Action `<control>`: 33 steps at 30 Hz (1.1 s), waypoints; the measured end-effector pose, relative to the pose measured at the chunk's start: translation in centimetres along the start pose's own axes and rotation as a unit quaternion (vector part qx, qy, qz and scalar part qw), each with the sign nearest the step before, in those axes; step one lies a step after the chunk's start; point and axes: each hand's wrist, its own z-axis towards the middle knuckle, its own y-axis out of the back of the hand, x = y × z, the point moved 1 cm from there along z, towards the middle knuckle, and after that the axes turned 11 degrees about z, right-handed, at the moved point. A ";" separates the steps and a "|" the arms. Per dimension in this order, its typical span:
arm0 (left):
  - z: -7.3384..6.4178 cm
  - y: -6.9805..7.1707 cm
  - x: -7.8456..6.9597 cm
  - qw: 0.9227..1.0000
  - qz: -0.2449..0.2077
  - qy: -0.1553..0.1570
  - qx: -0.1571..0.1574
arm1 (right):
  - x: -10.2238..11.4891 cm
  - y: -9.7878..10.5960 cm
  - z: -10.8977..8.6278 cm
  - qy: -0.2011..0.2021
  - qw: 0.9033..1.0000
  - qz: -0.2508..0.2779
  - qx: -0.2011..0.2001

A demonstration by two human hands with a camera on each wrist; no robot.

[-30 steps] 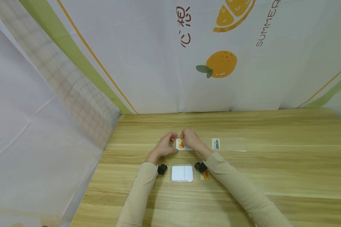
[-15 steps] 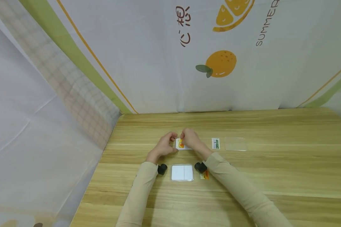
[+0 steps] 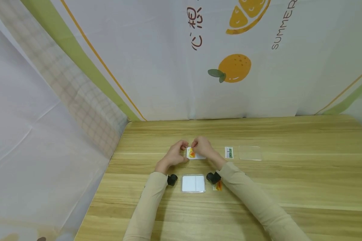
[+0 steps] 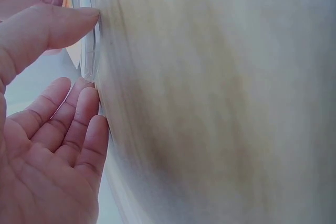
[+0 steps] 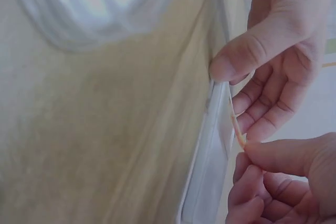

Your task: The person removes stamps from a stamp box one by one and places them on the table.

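Observation:
My left hand (image 3: 174, 154) grips the left end of a flat clear case with a white insert (image 3: 199, 157). Its thumb presses the near edge in the right wrist view, while the fingers (image 4: 84, 129) reach round toward the far side. Between thumb and index finger, my right hand (image 3: 203, 147) pinches a small yellow-orange stamp (image 3: 191, 153) over the left part of that case. Seen edge-on in the right wrist view, the stamp (image 5: 237, 128) stands tilted and slightly bent, one end close to the white insert. The right hand's other fingers are curled into the palm.
A second clear case with a divided white insert (image 3: 193, 183) lies nearer on the wooden table (image 3: 289, 187). Another orange stamp (image 3: 217, 186) is partly under the right sleeve. To the right lie a landscape stamp (image 3: 229, 152) and a clear lid (image 3: 250, 153).
The right hand has shifted very slightly left, and the stamp it pinches has changed its tilt a little. The left hand and the case stay in place.

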 end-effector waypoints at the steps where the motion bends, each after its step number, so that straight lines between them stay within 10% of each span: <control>1: 0.0 0.0 0.0 1.000 0.002 -0.001 0.000 | 0.0 0.1 0.0 0.001 1.000 0.007 0.000; 33: 0.1 -0.1 0.2 1.000 0.002 -0.001 -0.007 | -0.2 2.9 -0.9 -0.060 0.996 0.070 -0.004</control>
